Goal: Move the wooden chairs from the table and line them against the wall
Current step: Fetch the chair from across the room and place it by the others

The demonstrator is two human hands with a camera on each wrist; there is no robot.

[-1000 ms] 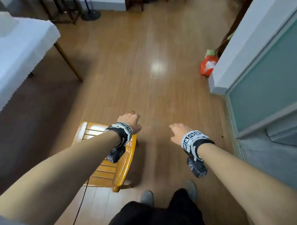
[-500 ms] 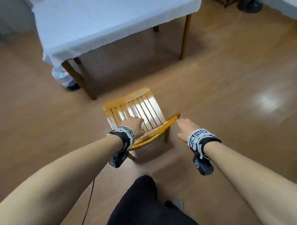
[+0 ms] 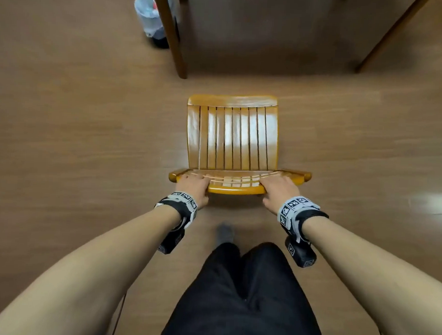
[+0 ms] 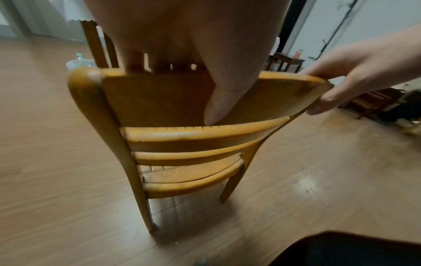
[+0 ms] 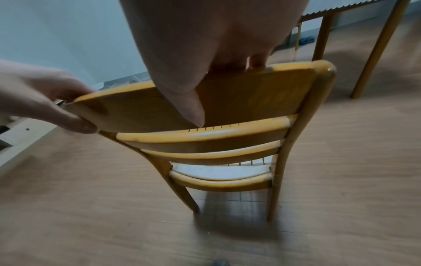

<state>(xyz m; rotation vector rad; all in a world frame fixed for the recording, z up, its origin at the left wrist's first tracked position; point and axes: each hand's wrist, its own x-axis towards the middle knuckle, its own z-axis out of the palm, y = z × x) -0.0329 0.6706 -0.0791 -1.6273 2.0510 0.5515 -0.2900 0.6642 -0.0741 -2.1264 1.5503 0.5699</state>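
A yellow wooden chair (image 3: 231, 137) with a slatted seat stands on the wood floor right in front of me, its back toward me. My left hand (image 3: 192, 185) grips the left part of the top back rail, fingers over the front and thumb (image 4: 224, 100) behind. My right hand (image 3: 279, 189) grips the right part of the same rail (image 5: 227, 100) the same way. In the wrist views the chair's legs (image 4: 141, 198) stand on the floor. The table's dark legs (image 3: 170, 31) rise just beyond the chair.
A plastic water bottle (image 3: 149, 14) stands on the floor by the left table leg. A second table leg (image 3: 387, 38) slants at the upper right. My dark trousers (image 3: 242, 295) and one foot (image 3: 224, 233) are just behind the chair. Open floor lies to both sides.
The view has swung round so the chair now faces squarely away from me. My right hand, free before, has taken hold of the back rail beside the left hand.
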